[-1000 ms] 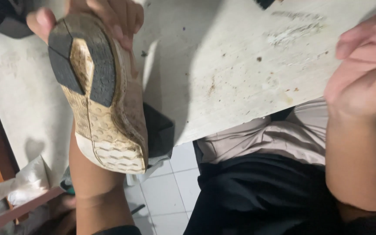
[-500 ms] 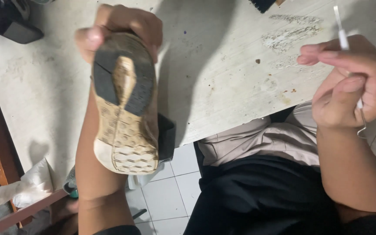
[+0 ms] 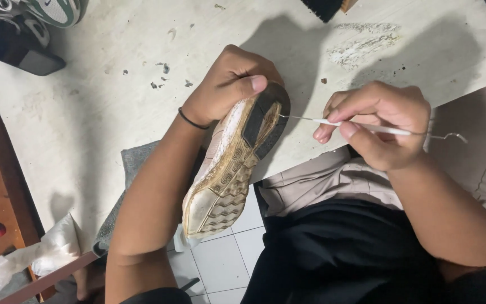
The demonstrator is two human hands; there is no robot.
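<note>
Near the table edge, the left hand (image 3: 229,84) grips a worn pale pink sneaker (image 3: 229,169), sole up. The right hand (image 3: 381,121) pinches a thin white metal-tipped pick (image 3: 361,125) against the black heel pad (image 3: 265,121); picking looks barely begun. Farther off, the scuffed white table (image 3: 113,112) shows dirt specks.

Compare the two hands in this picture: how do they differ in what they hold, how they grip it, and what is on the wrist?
The left hand wraps the heel of a worn shoe, sole turned up; the right hand pinches a thin white tool between thumb and fingers. The left hand's grip is a full clasp, the right hand's a fine pinch. The left wrist wears a thin black band; no band shows on the right. Both are bare and over the table edge.
</note>
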